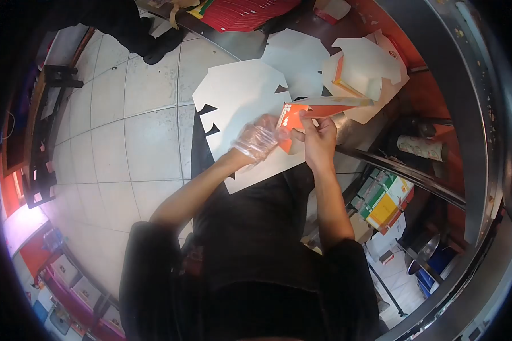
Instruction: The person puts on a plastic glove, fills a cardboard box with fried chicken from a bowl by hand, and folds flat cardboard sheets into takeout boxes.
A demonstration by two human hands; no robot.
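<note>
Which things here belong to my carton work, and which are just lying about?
Belongs, it seems:
orange-printed folded cardboard carton
large notched white cardboard sheet below it

Lying about, probably:
green-and-yellow rectangular packaging, lower right
pale patterned cylindrical roll, right

Pale tiled floor (pixel 151 136), another person's dark shoe (pixel 164 47), metal rail (pixel 404 177), patterned roll (pixel 420 148) near the rail

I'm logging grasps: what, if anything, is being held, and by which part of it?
A partly folded orange carton: the right grip pinches its near side. The gloved left grip meets its left edge; whether it holds is unclear.
</note>
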